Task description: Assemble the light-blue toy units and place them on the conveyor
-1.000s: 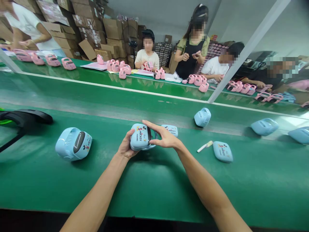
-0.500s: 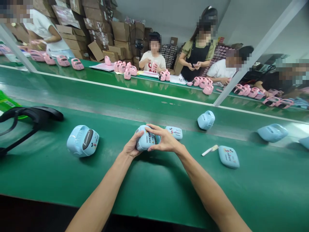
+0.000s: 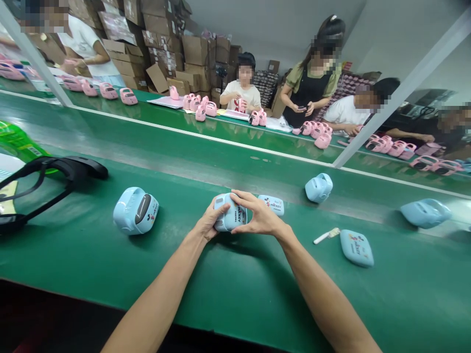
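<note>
A light blue plastic housing with a Mickey print is between my two hands, just above the green bench. My left hand wraps its left end, thumb on top. Around the right end curls my right hand, fingers on the far edge and thumb on the near side. My palms hide part of the ends. Just behind my right hand lies a flat blue printed panel. Farther right, a similar panel rests beside a small white stick-like tool.
A blue handled case stands left, near a black strap-like frame and a green package. Two more blue cases sit on the right along the belt. Across it, several people handle pink cases; slanted posts rise between.
The camera view has shifted, so everything sits slightly farther right. My right hand has closed in on the housing's right end, and the gap seen there before no longer shows.
</note>
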Motion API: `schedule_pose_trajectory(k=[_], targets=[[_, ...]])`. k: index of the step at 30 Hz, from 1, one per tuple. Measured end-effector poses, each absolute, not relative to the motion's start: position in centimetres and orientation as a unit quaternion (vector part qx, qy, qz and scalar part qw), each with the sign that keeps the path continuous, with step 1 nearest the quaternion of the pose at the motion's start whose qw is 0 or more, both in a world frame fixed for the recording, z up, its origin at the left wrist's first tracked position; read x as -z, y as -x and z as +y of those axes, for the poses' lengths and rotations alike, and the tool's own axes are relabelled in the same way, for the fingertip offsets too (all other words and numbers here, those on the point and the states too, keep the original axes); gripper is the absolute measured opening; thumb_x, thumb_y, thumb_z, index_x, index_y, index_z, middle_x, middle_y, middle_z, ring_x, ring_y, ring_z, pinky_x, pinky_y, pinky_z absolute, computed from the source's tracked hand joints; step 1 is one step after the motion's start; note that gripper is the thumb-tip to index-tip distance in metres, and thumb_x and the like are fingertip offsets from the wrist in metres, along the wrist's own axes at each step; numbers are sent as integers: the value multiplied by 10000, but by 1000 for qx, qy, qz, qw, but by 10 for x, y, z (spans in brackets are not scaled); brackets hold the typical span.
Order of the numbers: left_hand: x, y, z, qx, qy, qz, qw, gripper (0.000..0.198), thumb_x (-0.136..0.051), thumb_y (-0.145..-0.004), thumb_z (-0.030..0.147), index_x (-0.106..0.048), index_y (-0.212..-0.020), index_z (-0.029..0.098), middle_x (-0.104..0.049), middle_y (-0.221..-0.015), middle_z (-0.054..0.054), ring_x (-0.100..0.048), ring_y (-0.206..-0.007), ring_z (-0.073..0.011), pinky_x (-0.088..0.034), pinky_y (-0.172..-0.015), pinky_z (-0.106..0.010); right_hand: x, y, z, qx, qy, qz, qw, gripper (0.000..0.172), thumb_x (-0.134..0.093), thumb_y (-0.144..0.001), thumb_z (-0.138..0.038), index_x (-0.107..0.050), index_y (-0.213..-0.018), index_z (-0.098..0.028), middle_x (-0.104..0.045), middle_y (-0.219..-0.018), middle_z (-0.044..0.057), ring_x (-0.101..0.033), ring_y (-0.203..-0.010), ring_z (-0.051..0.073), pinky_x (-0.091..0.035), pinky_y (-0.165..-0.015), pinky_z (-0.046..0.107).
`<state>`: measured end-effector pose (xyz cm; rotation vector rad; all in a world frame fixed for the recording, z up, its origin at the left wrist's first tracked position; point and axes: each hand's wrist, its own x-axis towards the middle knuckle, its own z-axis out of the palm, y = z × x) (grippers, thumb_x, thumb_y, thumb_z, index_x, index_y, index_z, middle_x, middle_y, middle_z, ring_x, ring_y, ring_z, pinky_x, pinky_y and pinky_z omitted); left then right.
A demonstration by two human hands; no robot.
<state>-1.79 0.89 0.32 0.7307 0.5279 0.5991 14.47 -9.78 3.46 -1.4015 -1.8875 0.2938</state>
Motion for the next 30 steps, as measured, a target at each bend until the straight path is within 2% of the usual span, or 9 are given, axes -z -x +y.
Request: schedule_pose_trajectory(k=[5,16,22,27,30], targets=[[-6,16,7,-284,-363,263,848,649,-973,-544,294,-642,-1093,195,-737,-973,-48,-704,-819,-205,-591,-766,-342,-40,-147,-102,-112,561,-735,365,1021,-924,-641,-476,-457,-1530,-290,-484,-1546,169,-472,-1425,356,-394,-1166,551],[-14,14,3,-280,-358,262,851,599,-909,-587,201,-629,-1116,194,-729,-947,-35,-710,-820,-213,-589,-756,-355,-33,-140,-98,-132,572,-707,396,993,-957,-578,-434,-544,-1470,-295,-534,-1516,137,-511,-1401,347,-408,-1166,515],[-7,11,6,-287,-343,247,860,558,-887,-607,171,-620,-1097,189,-731,-995,-38,-714,-846,-216,-587,-799,-378,-32,-135,-96,-160,566,-687,427,1029,-976,-533,-428,-552,-1461,-295,-521,-1531,120,-395,-1483,353,-343,-1210,534],[6,8,9,-293,-327,251,863,560,-861,-640,178,-613,-1142,188,-727,-968,-45,-716,-824,-216,-582,-787,-384,-30,-129,-92,-202,575,-652,452,1040,-994,-481,-405,-588,-1431,-285,-495,-1550,122,-474,-1430,362,-328,-1222,519],[8,7,11,-306,-321,243,863,552,-857,-635,180,-617,-1132,189,-725,-963,-39,-711,-821,-205,-576,-794,-370,-33,-127,-92,-230,557,-643,473,1009,-991,-492,-393,-600,-1418,-308,-479,-1567,91,-416,-1470,359,-280,-1242,530]])
